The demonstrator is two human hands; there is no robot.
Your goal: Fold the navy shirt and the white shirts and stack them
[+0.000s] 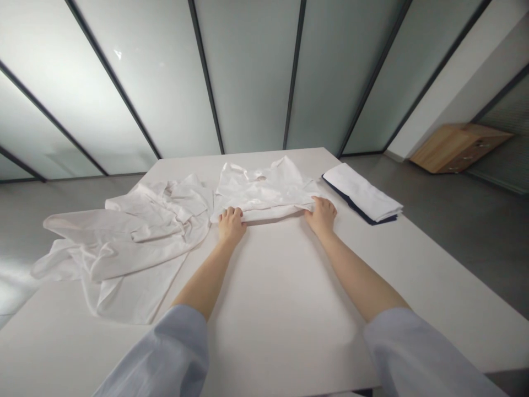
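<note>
A white garment (264,190), perhaps a shirt, lies partly folded on the white table, its near edge turned into a thick straight fold. My left hand (232,225) grips the left end of that fold, fingers curled over the cloth. At the other end, my right hand (321,216) is closed on the same edge, thumb towards the left. Both arms stretch forward over the table. Some of the cloth under my fingers is hidden.
Left of it, a crumpled heap of white cloth (152,231) overhangs the table's left edge. A folded white cloth (361,190) rests on a dark blue one (351,204) at the right. Beyond the table (281,309) stand frosted glass panels (252,77) and a wooden cabinet (458,146).
</note>
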